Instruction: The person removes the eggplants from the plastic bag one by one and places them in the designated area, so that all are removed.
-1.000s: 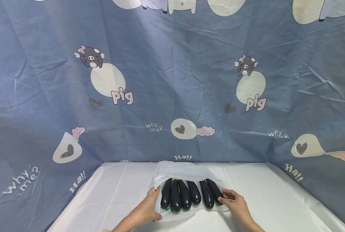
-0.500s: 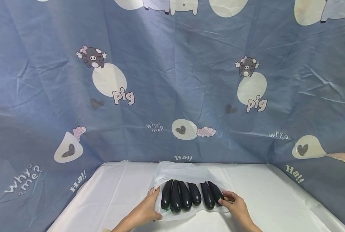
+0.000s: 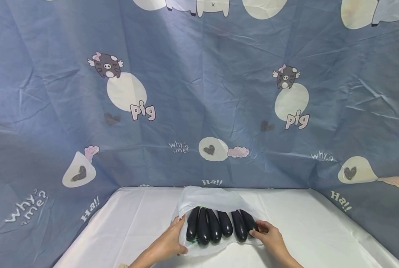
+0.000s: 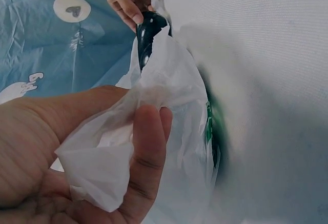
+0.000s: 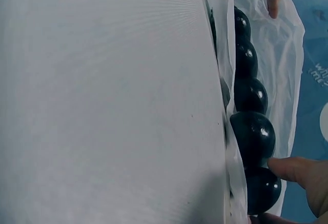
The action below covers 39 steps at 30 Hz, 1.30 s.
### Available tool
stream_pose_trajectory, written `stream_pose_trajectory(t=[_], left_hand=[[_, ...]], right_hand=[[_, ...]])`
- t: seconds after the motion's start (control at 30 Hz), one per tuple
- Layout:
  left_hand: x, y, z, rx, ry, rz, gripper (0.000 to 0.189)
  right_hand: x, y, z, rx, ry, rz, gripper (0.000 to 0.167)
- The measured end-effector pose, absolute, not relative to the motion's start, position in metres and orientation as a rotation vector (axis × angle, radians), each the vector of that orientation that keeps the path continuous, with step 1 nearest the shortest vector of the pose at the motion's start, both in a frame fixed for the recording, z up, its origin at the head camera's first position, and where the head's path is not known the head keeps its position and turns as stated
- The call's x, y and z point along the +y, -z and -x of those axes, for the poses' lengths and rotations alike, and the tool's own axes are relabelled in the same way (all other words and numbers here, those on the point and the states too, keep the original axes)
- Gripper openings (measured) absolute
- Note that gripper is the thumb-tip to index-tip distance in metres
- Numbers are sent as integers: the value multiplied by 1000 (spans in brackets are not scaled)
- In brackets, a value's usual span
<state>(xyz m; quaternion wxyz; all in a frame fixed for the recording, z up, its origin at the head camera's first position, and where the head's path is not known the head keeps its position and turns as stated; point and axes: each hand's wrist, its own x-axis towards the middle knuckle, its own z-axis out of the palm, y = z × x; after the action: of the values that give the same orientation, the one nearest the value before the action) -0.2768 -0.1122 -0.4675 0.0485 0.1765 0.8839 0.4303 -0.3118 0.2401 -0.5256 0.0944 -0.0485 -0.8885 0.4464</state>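
Observation:
A thin white plastic bag (image 3: 209,197) lies on the table with its mouth towards me. Several dark, glossy eggplants (image 3: 214,227) lie side by side in it, rounded ends facing out. My left hand (image 3: 169,238) pinches the bag's left edge; in the left wrist view crumpled film (image 4: 102,167) sits between its thumb and fingers. At the right end of the row, my right hand (image 3: 271,238) grips the outermost eggplant (image 3: 249,220). In the right wrist view the thumb (image 5: 289,168) presses where that eggplant (image 5: 264,190) meets its neighbour. The bag hides the eggplants' far ends.
A white cloth covers the table (image 3: 136,219). Blue printed fabric (image 3: 199,93) hangs behind it and along both sides. Something green (image 4: 209,121) shows through the bag's lower side near the table.
My right hand and the two rightmost eggplants have shifted slightly left, the thumb reaching further over the outermost one. My left hand keeps its hold on the bag.

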Motion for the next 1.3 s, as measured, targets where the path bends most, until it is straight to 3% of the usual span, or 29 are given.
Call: stream_pose_trajectory(t=[1.3], left_hand=[[-113,468,277,2654,-1371,-538,107]], right_hand=[[240,518,299,-2674,-1322,220,53]])
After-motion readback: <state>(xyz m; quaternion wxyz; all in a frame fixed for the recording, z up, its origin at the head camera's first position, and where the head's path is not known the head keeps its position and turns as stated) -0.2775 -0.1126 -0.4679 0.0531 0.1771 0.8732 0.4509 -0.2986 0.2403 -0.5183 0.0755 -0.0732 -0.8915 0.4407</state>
